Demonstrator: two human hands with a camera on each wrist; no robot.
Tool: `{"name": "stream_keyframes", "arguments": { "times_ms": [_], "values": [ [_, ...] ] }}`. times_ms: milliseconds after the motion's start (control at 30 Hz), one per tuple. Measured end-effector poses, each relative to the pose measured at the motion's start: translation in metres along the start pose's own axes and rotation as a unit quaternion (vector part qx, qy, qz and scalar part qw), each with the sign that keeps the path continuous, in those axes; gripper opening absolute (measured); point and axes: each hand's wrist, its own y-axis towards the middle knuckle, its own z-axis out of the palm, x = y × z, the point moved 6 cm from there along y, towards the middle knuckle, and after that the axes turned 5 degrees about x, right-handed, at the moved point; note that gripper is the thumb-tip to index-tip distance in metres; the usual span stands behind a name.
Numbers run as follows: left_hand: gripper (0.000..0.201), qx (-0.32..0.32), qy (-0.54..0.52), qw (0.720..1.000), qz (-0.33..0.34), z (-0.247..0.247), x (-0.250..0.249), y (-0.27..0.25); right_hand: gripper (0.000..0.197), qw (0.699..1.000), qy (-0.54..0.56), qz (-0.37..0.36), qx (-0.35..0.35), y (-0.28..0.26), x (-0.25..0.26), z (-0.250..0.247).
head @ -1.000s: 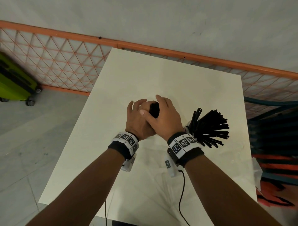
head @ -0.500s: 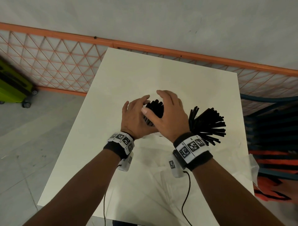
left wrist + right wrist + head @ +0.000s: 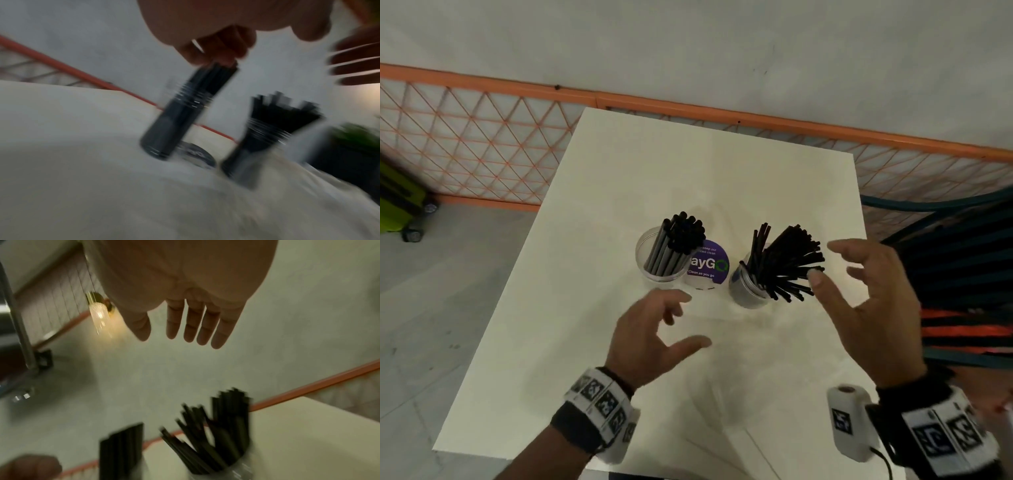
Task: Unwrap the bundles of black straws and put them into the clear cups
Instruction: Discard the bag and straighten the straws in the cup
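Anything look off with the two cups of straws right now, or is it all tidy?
Mostly tidy. Both clear cups stand upright on the white table. The left cup holds its straws in a tight bunch, but the straws in the right cup fan out, leaning toward the right hand. None spilled.

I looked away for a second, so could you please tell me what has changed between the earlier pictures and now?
Both hands have let go of the straw bundle and drawn back toward the person: the left hand and right hand now hover open. The bundle now stands, leaning, in the left clear cup. The right cup with its fanned straws and the table stayed as they were.
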Motion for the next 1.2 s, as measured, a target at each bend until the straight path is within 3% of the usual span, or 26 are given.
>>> {"name": "stream_keyframes", "arguments": {
  "times_ms": [67, 100, 200, 333, 433, 600, 833, 933, 1067, 1200],
  "values": [
    [0.093, 0.133, -0.008, 0.991, -0.021, 0.037, -0.015, -0.003, 0.073, 0.997, -0.045, 0.034, 0.054, -0.012, -0.018, 0.013],
    [0.108, 0.170, -0.012, 0.985, -0.038, 0.053, -0.019, -0.002, 0.089, 0.993, -0.059, 0.052, 0.083, -0.019, -0.027, 0.020],
    [0.135, 0.166, -0.041, 0.980, -0.106, 0.079, -0.018, 0.021, 0.120, 0.983, -0.049, 0.109, 0.143, -0.030, -0.045, 0.041],
    [0.141, 0.153, 0.002, 0.977, -0.151, 0.099, -0.004, 0.062, 0.133, 0.983, -0.053, 0.097, 0.147, -0.025, -0.057, 0.059],
    [0.138, 0.172, 0.052, 0.971, -0.158, 0.115, 0.001, 0.087, 0.133, 0.985, -0.041, 0.092, 0.142, -0.016, -0.063, 0.069],
    [0.112, 0.187, 0.152, 0.966, -0.092, 0.134, 0.002, 0.119, 0.130, 0.986, 0.022, 0.097, 0.136, 0.006, -0.072, 0.078],
    [0.118, 0.199, 0.131, 0.969, -0.062, 0.141, -0.025, 0.140, 0.110, 0.978, 0.071, 0.134, 0.145, 0.037, -0.084, 0.082],
    [0.102, 0.208, 0.149, 0.966, -0.048, 0.148, -0.038, 0.141, 0.095, 0.975, 0.086, 0.124, 0.163, 0.047, -0.085, 0.085],
    [0.079, 0.159, 0.203, 0.966, -0.032, 0.150, -0.050, 0.141, 0.073, 0.980, 0.073, 0.104, 0.155, 0.055, -0.083, 0.087],
    [0.055, 0.116, 0.193, 0.972, -0.070, 0.145, -0.054, 0.146, 0.074, 0.989, 0.058, 0.069, 0.113, 0.055, -0.080, 0.081]
  ]
}}
